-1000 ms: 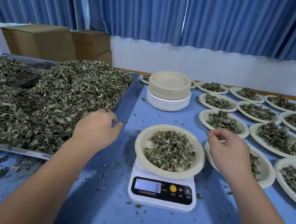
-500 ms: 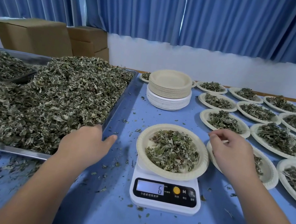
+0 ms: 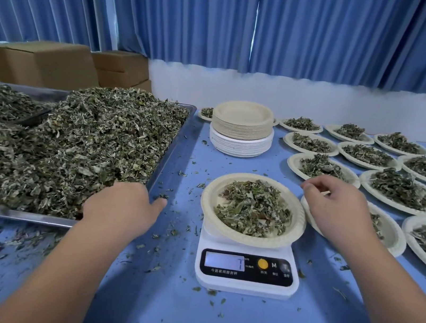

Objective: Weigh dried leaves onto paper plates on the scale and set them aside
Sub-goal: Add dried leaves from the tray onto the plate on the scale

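Blue counter (image 3: 155, 306): dried leaves (image 3: 253, 209) fill a paper plate (image 3: 208, 202) on the scale (image 3: 245, 283). The left hand (image 3: 120, 208) is sunk in the tray (image 3: 171, 154) heap, its grip unseen. The right hand (image 3: 337, 212) hovers alongside, fingers (image 3: 314, 184) loosely curled, apparently empty. Small pinches now, eyes on the display (image 3: 224, 261).

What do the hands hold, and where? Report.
Cannot be told. The left hand lies on the dried leaves, fingers hidden; the right hand curls beside the plate on the scale, nothing plainly gripped.

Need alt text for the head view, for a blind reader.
A paper plate of dried leaves sits on a white kitchen scale. The left hand is at the leaf-heaped metal tray; the right hand hovers beside the plate.
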